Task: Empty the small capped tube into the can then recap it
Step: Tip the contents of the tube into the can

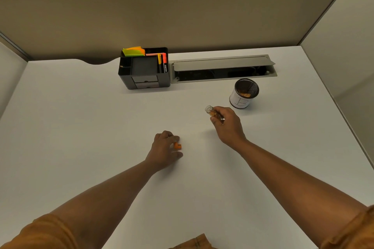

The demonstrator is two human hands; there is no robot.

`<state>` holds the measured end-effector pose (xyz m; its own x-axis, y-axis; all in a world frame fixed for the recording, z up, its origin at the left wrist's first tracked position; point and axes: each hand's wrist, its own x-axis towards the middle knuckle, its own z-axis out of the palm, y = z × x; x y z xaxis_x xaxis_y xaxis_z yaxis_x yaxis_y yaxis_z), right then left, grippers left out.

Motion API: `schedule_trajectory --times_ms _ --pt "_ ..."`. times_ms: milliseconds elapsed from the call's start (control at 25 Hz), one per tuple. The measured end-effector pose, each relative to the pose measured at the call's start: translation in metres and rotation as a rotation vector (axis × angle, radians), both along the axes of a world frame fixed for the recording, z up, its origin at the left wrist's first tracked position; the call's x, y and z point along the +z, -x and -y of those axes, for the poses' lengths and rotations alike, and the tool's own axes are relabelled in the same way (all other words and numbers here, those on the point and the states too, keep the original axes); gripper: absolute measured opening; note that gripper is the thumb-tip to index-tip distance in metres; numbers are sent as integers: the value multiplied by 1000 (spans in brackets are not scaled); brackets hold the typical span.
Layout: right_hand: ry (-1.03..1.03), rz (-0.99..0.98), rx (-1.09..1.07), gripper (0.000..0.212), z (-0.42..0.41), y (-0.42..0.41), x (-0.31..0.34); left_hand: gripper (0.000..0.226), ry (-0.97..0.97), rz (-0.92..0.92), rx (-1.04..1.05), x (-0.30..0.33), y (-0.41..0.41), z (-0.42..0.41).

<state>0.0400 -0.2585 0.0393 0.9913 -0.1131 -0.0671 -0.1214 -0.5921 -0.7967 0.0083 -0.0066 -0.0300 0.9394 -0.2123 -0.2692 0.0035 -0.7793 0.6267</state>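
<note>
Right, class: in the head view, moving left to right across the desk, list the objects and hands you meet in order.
Black desk organiser → left hand → orange cap → open tube → right hand → can.

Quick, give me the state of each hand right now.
Left hand: closed on the orange cap, low at the desk.
Right hand: closed on the uncapped clear tube, mouth pointing away from the can.

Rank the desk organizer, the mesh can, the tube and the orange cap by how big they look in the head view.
1. Desk organizer
2. Mesh can
3. Tube, partly hidden by the right hand
4. Orange cap, by the left hand
</note>
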Motion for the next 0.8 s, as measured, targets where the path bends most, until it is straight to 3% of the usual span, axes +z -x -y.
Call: schedule_trajectory --times_ms 160,320,400,560,800 --pt "-8 -5 -3 35 0 1 0 59 -74 13 -60 8 -3 3" --pt "-4 7 -18 35 5 -1 3 106 -389 -38 -218 24 -20 27" --pt "16 17 -45 35 11 -5 5 117 -455 -64 -257 31 -33 45" --pt "46 40 -185 38 37 -26 14 103 -504 -124 -326 38 -64 81" --pt "118 46 -375 28 87 -61 28 107 -548 -273 -336 49 -98 121"
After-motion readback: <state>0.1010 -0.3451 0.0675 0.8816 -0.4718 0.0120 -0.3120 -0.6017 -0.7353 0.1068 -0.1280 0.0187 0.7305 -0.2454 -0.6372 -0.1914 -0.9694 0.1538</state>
